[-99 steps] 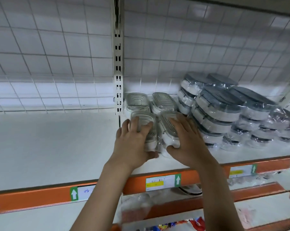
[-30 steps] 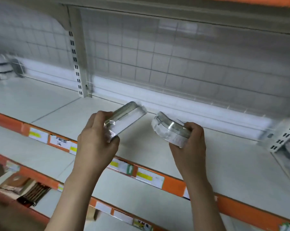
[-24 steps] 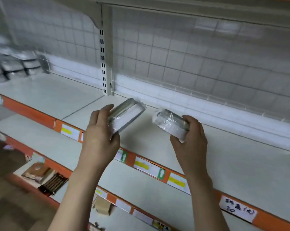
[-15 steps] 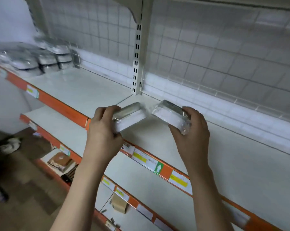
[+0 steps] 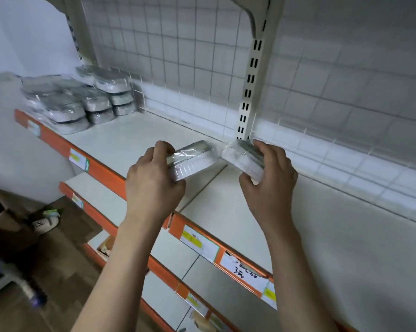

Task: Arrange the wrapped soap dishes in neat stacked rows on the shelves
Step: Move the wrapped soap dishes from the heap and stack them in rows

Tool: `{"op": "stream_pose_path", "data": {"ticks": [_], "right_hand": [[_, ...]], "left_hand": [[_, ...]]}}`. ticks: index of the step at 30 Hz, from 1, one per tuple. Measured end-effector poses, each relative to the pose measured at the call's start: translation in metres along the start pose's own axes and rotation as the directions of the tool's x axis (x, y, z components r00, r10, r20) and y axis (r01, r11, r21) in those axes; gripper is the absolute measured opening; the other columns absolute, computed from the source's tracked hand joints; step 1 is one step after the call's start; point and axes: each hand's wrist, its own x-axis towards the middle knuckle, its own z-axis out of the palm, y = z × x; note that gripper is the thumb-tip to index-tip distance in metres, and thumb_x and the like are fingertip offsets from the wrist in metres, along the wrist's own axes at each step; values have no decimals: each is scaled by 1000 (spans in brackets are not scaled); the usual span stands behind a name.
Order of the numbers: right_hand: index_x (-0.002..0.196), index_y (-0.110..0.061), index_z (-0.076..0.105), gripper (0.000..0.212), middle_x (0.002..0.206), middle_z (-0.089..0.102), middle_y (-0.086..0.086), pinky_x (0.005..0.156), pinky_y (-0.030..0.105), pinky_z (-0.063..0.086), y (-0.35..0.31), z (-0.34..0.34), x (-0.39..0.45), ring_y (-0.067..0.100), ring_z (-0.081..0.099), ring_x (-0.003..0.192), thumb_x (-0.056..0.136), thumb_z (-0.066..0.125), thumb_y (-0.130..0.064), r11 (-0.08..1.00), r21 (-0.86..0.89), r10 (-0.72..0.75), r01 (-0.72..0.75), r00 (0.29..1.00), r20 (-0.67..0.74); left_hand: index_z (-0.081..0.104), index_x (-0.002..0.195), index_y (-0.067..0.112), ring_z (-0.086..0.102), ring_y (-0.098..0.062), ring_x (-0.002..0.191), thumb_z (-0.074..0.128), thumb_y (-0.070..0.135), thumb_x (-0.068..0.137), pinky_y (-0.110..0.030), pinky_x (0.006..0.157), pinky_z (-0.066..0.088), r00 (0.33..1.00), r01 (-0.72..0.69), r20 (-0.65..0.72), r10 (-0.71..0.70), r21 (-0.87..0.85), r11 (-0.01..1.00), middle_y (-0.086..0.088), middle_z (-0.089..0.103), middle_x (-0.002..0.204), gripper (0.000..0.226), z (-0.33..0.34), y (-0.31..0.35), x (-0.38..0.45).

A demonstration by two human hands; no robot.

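View has swung left since half a second ago; the stacked soap dishes (image 5: pixel 82 99) at far left now sit closer in frame. Left hand (image 5: pixel 154 183) grips one wrapped soap dish (image 5: pixel 190 159), fingers curled over its top edge, dish tilted. Right hand (image 5: pixel 269 185) grips a second wrapped dish (image 5: pixel 245 156), thumb under, fingers over. Both are held above the white shelf (image 5: pixel 142 135), near the slotted upright (image 5: pixel 249 92); their near ends almost touch. Orange shelf edge (image 5: pixel 101 168) carries price labels (image 5: pixel 79 158).
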Motion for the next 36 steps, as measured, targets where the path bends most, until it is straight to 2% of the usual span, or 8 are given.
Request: {"op": "stream_pose_path", "data": {"ticks": [5, 9, 13, 17, 23, 27, 31, 36], "right_hand": [[127, -34, 53, 61, 123, 54, -10, 93, 43, 29, -23, 47, 10, 14, 49, 111, 68, 58, -18, 994, -109, -26, 31, 999, 47], [132, -30, 48, 63, 126, 53, -9, 91, 38, 27, -51, 86, 12, 16, 46, 115, 74, 62, -11, 996, -88, 8, 0, 996, 91], [138, -17, 41, 66, 130, 52, 0, 101, 44, 22, -88, 126, 8, 23, 43, 123, 77, 63, -7, 993, -92, 87, -78, 991, 101], [138, -14, 42, 65, 128, 53, 4, 92, 28, 14, -140, 171, 3, 24, 42, 120, 77, 64, -8, 991, -110, 90, -83, 994, 64], [133, -24, 49, 63, 123, 54, 1, 86, 32, 23, -200, 224, 6, 15, 41, 113, 72, 60, -20, 990, -139, 3, 4, 998, 56], [133, -36, 45, 62, 128, 53, -5, 91, 43, 32, -221, 256, 15, 21, 45, 117, 74, 60, -26, 980, -200, -7, 14, 999, 37], [135, -31, 45, 61, 125, 56, -3, 89, 44, 38, -234, 291, 29, 26, 48, 112, 75, 56, -25, 991, -123, -45, 49, 998, 39], [133, -18, 48, 64, 122, 58, -2, 91, 38, 31, -241, 340, 57, 24, 47, 111, 71, 61, -21, 998, -52, -42, 40, 999, -32]], "left_hand": [[53, 99, 8, 55, -38, 74, 68, 4, 66, -32, 64, 29, 999, -33, -40, 35, 50, 998, -10, 60, 89, 37, 6, -51, 25], [52, 92, 6, 55, -39, 69, 75, 4, 65, -32, 62, 30, 996, -74, -42, 75, 28, 997, -12, 58, 75, 35, 3, -107, 54], [52, 105, 5, 54, -39, 79, 67, -5, 67, -33, 63, 35, 988, -151, 11, 153, -90, 984, -14, 59, 90, 42, -9, -159, 79], [51, 128, 14, 55, -38, 94, 66, -5, 64, -42, 78, 46, 970, -227, 46, 237, -159, 961, -13, 57, 110, 69, -36, -221, 108], [56, 117, 11, 55, -38, 96, 74, 3, 58, -40, 78, 46, 967, -252, -5, 254, -159, 955, -12, 59, 108, 62, -71, -290, 148], [58, 112, 8, 55, -37, 92, 62, 12, 62, -39, 80, 43, 964, -264, -77, 254, -161, 951, -11, 62, 102, 50, -77, -330, 171], [57, 112, 7, 53, -38, 97, 69, -1, 64, -37, 86, 39, 966, -247, -117, 229, -173, 954, -12, 61, 106, 50, -75, -359, 195], [57, 112, 4, 52, -37, 101, 68, -6, 61, -38, 90, 38, 947, -293, -167, 273, -113, 949, -14, 61, 107, 53, -68, -388, 237]]}}
